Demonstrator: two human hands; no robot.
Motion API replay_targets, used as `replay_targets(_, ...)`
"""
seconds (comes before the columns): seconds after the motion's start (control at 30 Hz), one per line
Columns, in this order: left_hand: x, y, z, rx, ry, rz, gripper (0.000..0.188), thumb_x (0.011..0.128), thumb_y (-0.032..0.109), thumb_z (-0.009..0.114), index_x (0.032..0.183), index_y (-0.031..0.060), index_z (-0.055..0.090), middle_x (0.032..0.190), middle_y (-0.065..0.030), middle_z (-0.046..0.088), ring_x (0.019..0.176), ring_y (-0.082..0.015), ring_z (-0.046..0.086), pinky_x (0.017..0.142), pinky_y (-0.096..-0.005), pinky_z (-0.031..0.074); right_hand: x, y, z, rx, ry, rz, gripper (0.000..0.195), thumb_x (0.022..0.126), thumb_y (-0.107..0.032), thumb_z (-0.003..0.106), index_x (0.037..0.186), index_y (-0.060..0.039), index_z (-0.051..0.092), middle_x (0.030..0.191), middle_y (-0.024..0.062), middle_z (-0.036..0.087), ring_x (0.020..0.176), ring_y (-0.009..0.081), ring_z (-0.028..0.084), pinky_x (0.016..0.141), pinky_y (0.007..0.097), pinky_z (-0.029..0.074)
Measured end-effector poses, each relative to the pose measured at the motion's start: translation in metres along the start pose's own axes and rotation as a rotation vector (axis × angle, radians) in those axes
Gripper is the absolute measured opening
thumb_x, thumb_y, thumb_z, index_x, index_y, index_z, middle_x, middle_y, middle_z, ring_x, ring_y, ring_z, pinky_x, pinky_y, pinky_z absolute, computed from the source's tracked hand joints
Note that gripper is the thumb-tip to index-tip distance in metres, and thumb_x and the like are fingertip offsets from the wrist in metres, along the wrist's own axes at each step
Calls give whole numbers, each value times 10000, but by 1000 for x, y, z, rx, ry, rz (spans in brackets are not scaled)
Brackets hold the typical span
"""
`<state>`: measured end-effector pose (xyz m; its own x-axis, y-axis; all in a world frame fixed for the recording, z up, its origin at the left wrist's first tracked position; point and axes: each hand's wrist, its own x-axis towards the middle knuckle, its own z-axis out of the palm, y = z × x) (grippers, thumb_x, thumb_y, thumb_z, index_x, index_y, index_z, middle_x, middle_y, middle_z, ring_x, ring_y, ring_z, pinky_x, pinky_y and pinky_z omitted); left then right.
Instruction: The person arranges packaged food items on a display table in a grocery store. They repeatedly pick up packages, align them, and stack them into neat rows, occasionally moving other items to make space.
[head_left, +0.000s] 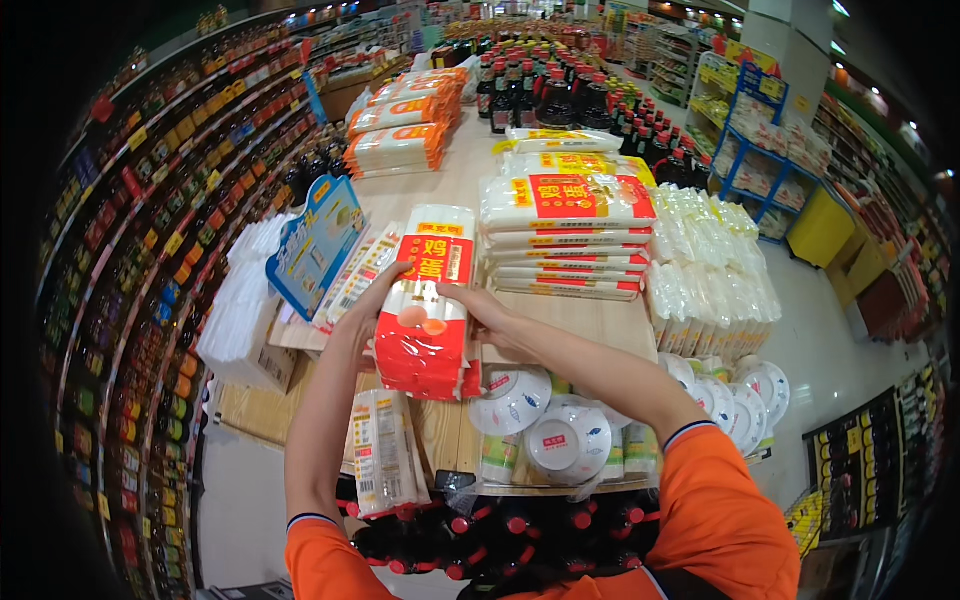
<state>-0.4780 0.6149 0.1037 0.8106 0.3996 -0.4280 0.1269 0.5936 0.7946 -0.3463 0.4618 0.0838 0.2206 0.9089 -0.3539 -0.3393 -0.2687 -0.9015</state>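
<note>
Between my left hand (371, 304) and my right hand (484, 311) is a stack of red-and-white noodle packs (424, 337), gripped by its two long sides above the wooden display table (566, 306). The top pack bears printed writing and a picture of eggs. Right of it lies a neat pile of similar noodle packs (566, 206). Below my hands, another noodle pack (382, 450) rests at the table's near edge. My fingers under the stack are partly hidden.
A blue sign (319, 247) stands at left beside white packs (251, 300). Orange-and-white packs (394, 150) lie farther back. Wrapped bowls (568, 442) sit at the near right. Dark bottles with red caps (517, 525) stand below the near edge; more bottles (556, 101) are at the back.
</note>
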Motion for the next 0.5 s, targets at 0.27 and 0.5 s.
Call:
replay_targets(0.27, 33, 10, -3, -51, 5, 146, 495, 859, 379, 587, 1188, 12, 535, 1065, -169, 651, 873, -248, 670, 750, -364, 569, -3, 2, -34, -456, 321, -680, 601, 846, -465, 617, 1286, -81, 476, 1206, 104, 531, 1070, 218, 535, 907, 368, 430)
replay_targets(0.5, 2, -44, -19, -210, -98, 292, 626, 858, 445, 587, 1281, 1, 464, 1214, -196, 571, 1068, -276, 605, 911, -409, 514, -92, -76, -171, -1909, 951, -772, 786, 688, -364, 767, 1365, -151, 428, 1391, 181, 405, 1287, 347, 393, 1000, 435, 394)
